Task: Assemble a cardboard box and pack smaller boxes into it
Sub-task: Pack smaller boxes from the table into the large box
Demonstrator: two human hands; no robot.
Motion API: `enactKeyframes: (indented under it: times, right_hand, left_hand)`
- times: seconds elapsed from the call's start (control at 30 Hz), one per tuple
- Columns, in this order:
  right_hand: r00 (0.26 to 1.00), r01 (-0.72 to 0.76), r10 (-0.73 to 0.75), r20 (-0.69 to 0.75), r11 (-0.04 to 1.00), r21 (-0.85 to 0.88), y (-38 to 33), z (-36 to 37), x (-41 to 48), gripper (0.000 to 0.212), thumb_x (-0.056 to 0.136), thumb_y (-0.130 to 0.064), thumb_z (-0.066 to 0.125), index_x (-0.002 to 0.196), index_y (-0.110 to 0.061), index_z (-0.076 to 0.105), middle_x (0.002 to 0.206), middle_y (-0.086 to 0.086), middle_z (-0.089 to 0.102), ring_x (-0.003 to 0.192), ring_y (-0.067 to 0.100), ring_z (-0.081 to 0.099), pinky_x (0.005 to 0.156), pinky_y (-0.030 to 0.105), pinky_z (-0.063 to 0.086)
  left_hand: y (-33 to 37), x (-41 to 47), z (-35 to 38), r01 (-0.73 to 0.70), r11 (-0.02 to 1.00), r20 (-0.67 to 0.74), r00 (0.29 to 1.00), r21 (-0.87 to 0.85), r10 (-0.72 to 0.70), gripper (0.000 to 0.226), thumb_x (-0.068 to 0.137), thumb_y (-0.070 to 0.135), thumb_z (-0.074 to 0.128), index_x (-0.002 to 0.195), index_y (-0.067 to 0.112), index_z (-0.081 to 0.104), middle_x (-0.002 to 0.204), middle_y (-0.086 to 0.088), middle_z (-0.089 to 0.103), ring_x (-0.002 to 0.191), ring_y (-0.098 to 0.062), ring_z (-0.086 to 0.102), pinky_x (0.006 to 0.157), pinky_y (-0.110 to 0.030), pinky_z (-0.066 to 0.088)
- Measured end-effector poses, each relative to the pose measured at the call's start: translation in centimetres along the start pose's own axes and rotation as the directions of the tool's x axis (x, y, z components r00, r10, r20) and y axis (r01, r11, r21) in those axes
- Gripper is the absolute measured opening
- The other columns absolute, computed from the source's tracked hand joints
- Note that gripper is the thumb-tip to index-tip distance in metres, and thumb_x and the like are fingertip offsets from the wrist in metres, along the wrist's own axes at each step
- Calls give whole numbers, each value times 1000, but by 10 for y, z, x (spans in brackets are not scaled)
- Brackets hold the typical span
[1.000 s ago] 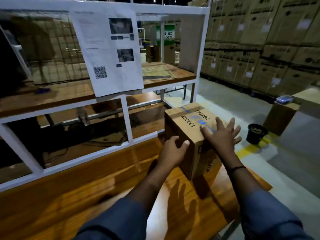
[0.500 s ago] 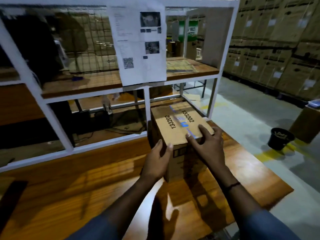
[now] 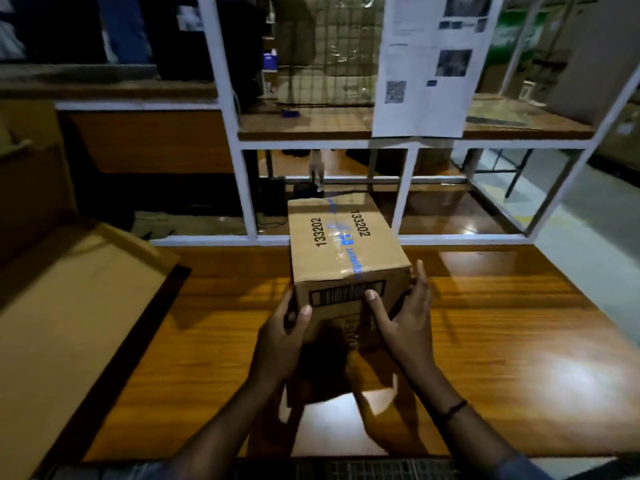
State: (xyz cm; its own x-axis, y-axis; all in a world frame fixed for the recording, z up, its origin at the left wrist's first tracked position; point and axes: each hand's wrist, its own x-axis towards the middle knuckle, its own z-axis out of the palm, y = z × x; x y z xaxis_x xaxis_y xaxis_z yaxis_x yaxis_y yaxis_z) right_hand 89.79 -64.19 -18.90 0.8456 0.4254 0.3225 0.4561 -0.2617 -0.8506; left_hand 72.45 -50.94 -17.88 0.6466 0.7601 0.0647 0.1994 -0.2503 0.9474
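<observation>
A sealed brown cardboard box (image 3: 341, 249) with blue-printed tape, the number 133202 and a barcode stands on the wooden table (image 3: 519, 341), near the white frame. My left hand (image 3: 282, 337) grips its near left corner, thumb on the front face. My right hand (image 3: 403, 323) holds the near right corner, thumb by the barcode and fingers along the right side. Both hands press the box from the two sides.
A large flat cardboard sheet (image 3: 65, 306) lies at the table's left. A white metal frame (image 3: 249, 188) with a paper notice (image 3: 429, 64) rises behind the box, with shelves beyond. The concrete floor (image 3: 588, 237) lies to the right.
The box has swung and slid leftward, now square to me at the table's middle. My hands dropped from its top to its near corners. The view turned left.
</observation>
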Motion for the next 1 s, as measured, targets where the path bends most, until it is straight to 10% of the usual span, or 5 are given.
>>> enactKeyframes:
  times: [0.17,0.47,0.6,0.87,1.0]
  right_hand:
    - [979,-143,129,157,986,83,43,18,-15,92,80,-76,65,155,-34,33,146,-2,56,133,21,57,95,32,55]
    - [992,14,-24,123,996,83,17,-1,-6,80,89,-51,70,156,-31,32,148,-2,53,132,16,54,93,30,57]
    - [990,122,-132,44,974,189,-20,-21,5,79,92,-39,76,157,-28,32,150,-5,49,134,7,52,94,26,58]
    - [973,223,-231,6,945,239,-51,-33,14,73,89,-59,65,152,-34,39,144,-5,55,128,7,56,93,21,54]
    - [989,96,-127,74,941,325,-39,-21,4,60,87,-68,64,140,-53,42,133,-19,61,119,-3,61,88,19,57]
  left_hand:
    - [-49,0,-1,65,992,95,993,108,-75,49,104,45,54,151,34,46,141,13,58,124,-4,56,83,-5,43]
    - [-17,10,-13,-83,994,-6,996,73,84,37,107,39,51,134,60,35,144,11,54,119,-4,60,83,-15,54]
    - [26,17,-26,-125,991,-62,991,-38,122,60,101,49,59,155,45,31,136,25,51,108,10,60,77,-9,53]
    - [44,23,-28,-176,952,-62,984,-250,166,83,85,67,63,158,40,34,140,11,61,125,-10,62,95,-39,59]
    - [13,13,-14,-95,963,-64,995,-253,81,83,81,67,64,152,31,42,132,13,65,121,-10,65,89,-26,59]
